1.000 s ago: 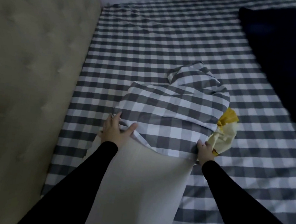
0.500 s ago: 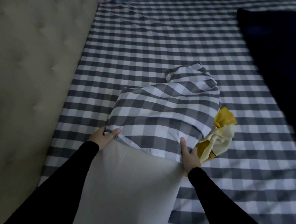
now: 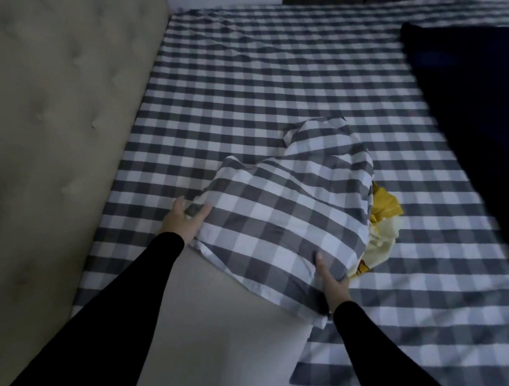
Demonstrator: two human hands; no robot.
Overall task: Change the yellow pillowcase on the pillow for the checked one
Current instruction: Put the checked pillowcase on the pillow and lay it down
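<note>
Covering the whole bed, a checked sheet [image 3: 289, 81] runs beside a tufted headboard [image 3: 52, 111] on the left and a dark blanket [image 3: 487, 122] at far right. Near the middle lies the bare pillow [image 3: 218, 329], its far end inside the checked pillowcase [image 3: 282, 214]. Just right of it sits the crumpled yellow pillowcase [image 3: 381, 236]. The left hand [image 3: 182, 221] and right hand [image 3: 331, 282] each pinch the checked pillowcase's open edge.

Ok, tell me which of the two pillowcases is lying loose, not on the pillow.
The yellow pillowcase, crumpled on the bed at the pillow's right. The checked pillowcase is partly over the pillow, gripped by both hands.
</note>
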